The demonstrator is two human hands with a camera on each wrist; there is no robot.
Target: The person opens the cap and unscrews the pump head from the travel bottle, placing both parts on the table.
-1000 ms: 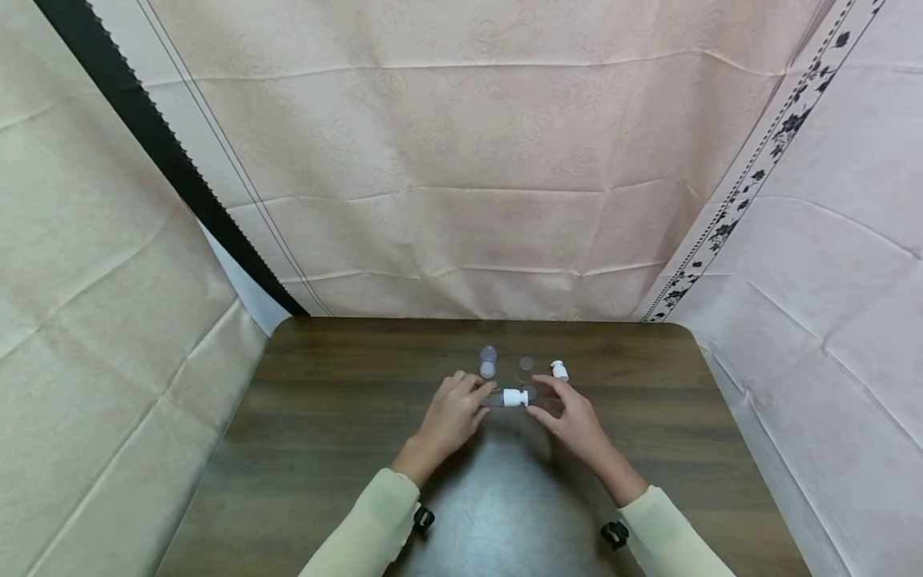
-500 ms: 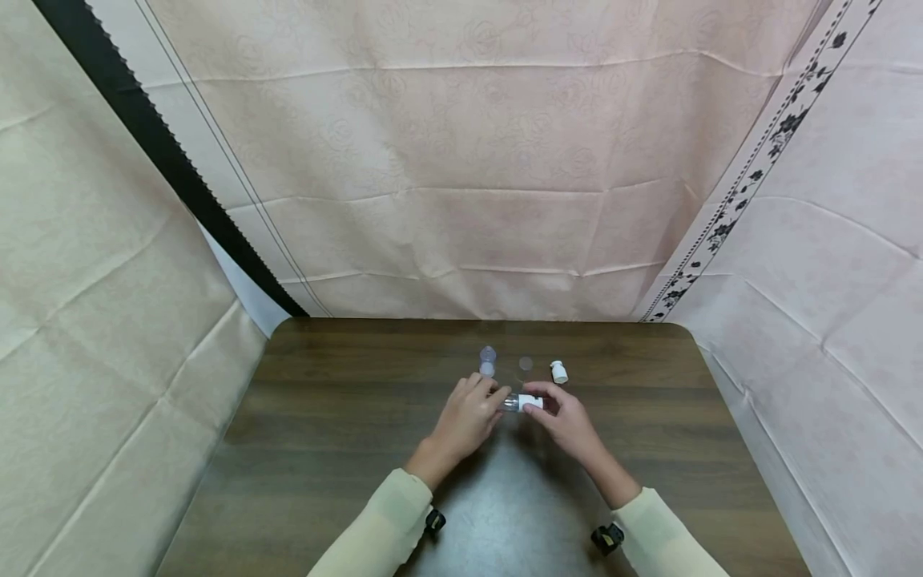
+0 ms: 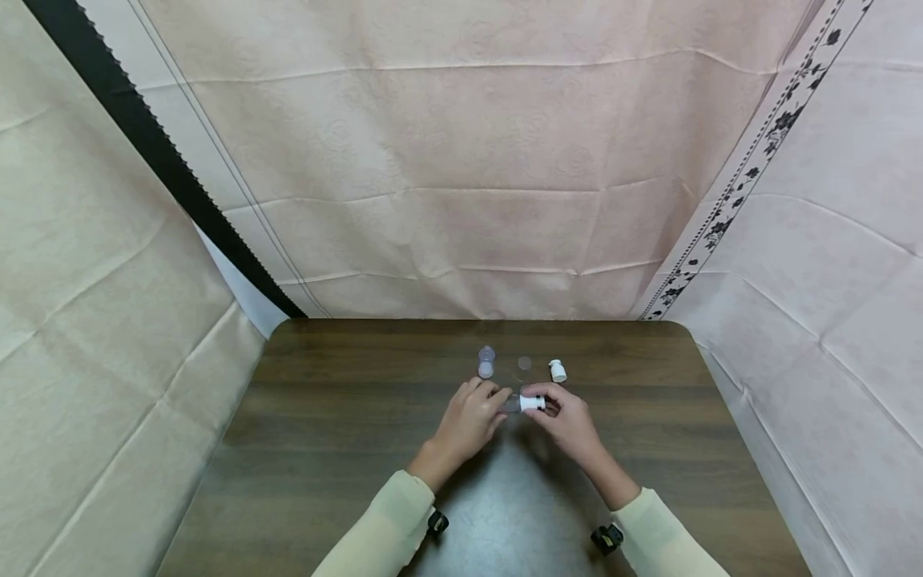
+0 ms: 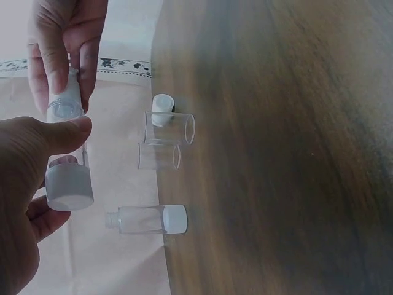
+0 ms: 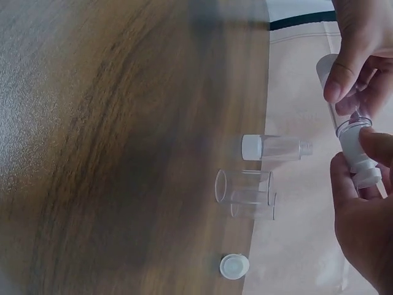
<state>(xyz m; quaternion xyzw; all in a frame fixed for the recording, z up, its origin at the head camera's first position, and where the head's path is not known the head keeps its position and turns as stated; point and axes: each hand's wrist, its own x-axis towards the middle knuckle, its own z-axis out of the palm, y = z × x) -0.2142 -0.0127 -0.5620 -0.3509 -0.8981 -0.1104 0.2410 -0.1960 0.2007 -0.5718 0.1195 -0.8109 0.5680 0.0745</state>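
My left hand (image 3: 465,421) grips a clear bottle (image 4: 78,153) with a white base (image 4: 69,188), held lengthwise between the two hands. At its other end, my right hand (image 3: 566,417) pinches a white pump head (image 5: 353,146) between thumb and fingers. The pump head's collar sits right at the bottle's neck, in line with it. In the right wrist view the pump's nozzle end (image 5: 367,177) points toward the right palm. Left fingers wrap the bottle's body and cover part of it.
Beyond the hands, a second clear bottle (image 5: 279,148) with a white base stands on the wooden table (image 3: 324,449). Beside it are two clear open cylinders (image 4: 184,129) (image 4: 178,157). A separate white pump head (image 3: 558,372) stands to their right.
The left hand has moved right with the bottle. The right hand's fingers, spread around the pump's nozzle end a second ago, have come in and pinch the pump head.
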